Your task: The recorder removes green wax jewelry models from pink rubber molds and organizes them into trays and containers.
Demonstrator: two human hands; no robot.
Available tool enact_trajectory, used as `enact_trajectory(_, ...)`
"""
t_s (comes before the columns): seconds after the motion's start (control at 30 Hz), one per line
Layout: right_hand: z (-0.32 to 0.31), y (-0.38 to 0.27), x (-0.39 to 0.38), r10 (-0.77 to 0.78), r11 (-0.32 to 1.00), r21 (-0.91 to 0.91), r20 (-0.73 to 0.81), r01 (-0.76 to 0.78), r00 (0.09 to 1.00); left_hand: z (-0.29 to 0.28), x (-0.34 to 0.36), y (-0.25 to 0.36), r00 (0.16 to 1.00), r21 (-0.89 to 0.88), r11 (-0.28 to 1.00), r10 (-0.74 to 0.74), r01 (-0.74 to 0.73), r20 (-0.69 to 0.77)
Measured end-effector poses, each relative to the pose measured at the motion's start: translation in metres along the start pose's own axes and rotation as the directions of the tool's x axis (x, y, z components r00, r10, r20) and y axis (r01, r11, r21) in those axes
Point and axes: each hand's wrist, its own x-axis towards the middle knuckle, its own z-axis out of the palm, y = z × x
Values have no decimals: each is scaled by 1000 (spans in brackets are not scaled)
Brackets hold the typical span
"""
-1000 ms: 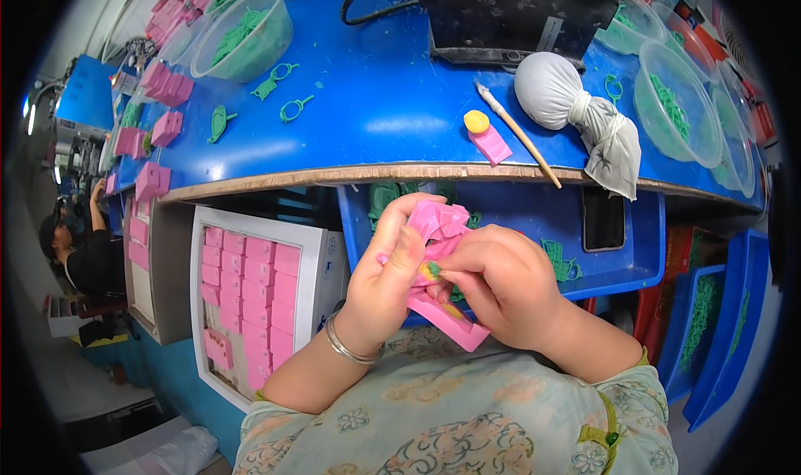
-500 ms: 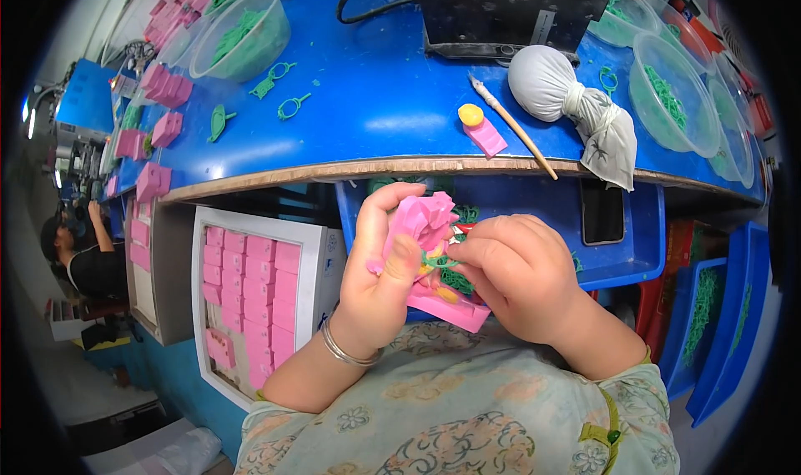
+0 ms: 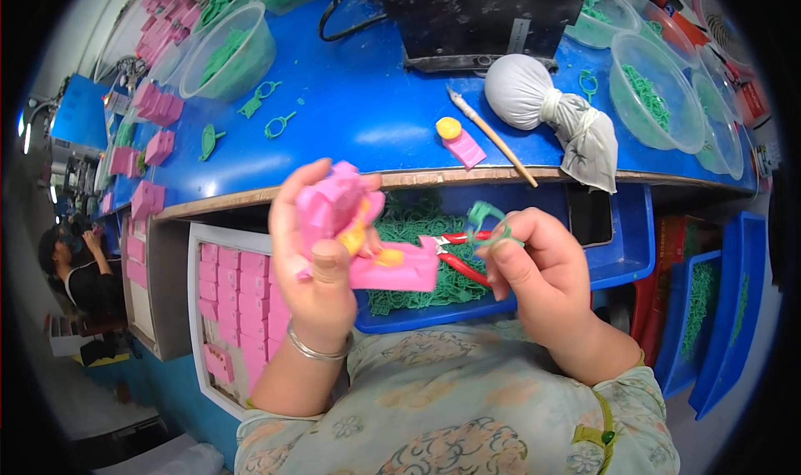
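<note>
My left hand (image 3: 321, 283) grips a pink rubber mould (image 3: 334, 200) with yellow parts inside, raised at the near side of the bench. A long pink section (image 3: 400, 275) sticks out from it to the right. My right hand (image 3: 534, 275) pinches a small green openwork piece (image 3: 484, 216) with a ring shape, apart from the mould. Below and between my hands, red-handled pliers (image 3: 459, 262) lie on a pile of green pieces (image 3: 392, 304) in a blue tray (image 3: 617, 262) under the bench edge.
The blue bench (image 3: 342, 116) holds a black machine (image 3: 467, 16), a tied white cloth bag (image 3: 513, 91), a brush (image 3: 501, 145), pink blocks (image 3: 158, 104) and bowls (image 3: 626, 54). Pink blocks fill a white box (image 3: 234, 296) at left. A co-worker (image 3: 83, 275) sits far left.
My hands have moved apart: my left hand moved left with the mould, and my right hand now holds the green piece away from it. The pliers and pile in the tray are more exposed.
</note>
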Motion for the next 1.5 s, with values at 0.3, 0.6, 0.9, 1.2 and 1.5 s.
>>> enact_trajectory(0.3,-2,5,-4,125,911,380,111,-158,986,19,39,-15,980,226,964,166,-137,-112)
enact_trajectory(0.6,-1,0,-2,117,957,247,145,-150,983,11,49,-26,960,798,547,245,-255,139)
enact_trajectory(0.9,2,11,7,-110,985,-110,195,133,975,20,5,1,923,-23,1000,26,-19,383)
enact_trajectory(1.2,1,20,8,-219,957,-148,195,249,956,25,2,7,922,10,999,27,-34,386)
enact_trajectory(1.5,2,18,8,-221,950,-175,214,260,951,23,0,9,929,-1,1000,18,-19,369)
